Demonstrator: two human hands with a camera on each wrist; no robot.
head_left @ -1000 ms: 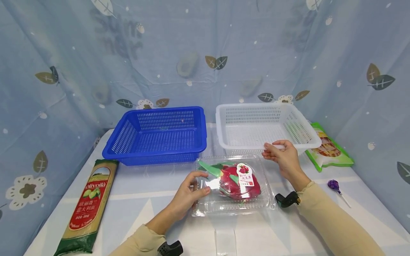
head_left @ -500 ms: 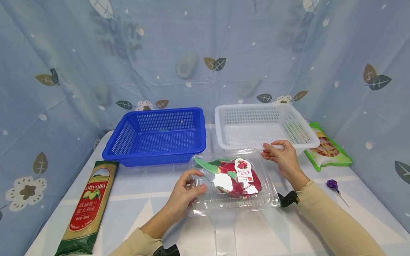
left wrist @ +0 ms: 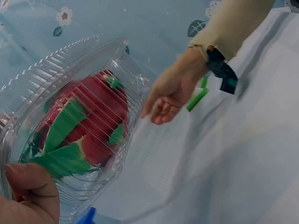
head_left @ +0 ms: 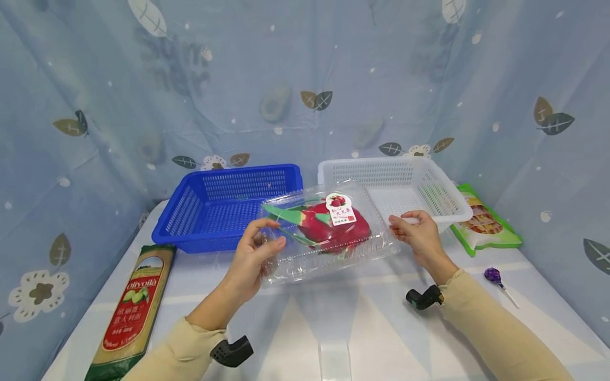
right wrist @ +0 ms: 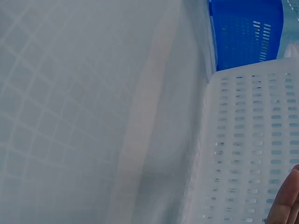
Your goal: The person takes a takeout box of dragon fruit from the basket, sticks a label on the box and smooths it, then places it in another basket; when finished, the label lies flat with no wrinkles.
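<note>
My left hand (head_left: 250, 254) pinches the left edge of a clear plastic clamshell box (head_left: 305, 267), thumb on top. Inside lies a red dragon fruit (head_left: 312, 230) with green leaf tips, under a white label. The box is raised off the table and tilted, overlapping both baskets in the head view. In the left wrist view, the thumb side of that hand (left wrist: 30, 193) shows at the box edge. My right hand (head_left: 421, 241) grips the front rim of the white basket (head_left: 448, 218). The right wrist view shows its fingers (right wrist: 282, 200) against the slotted basket wall.
Left of the white basket stands a blue basket (head_left: 190, 238). A spaghetti pack (head_left: 133, 307) lies at the left. On the right are a green-and-white food bag (head_left: 486, 222) and a purple lollipop (head_left: 493, 275). A clear strip (head_left: 334, 360) lies at the front.
The left hand has lifted the dragon fruit box up and leftward from the table, tilting it. The right hand has stayed at the white basket's rim.
</note>
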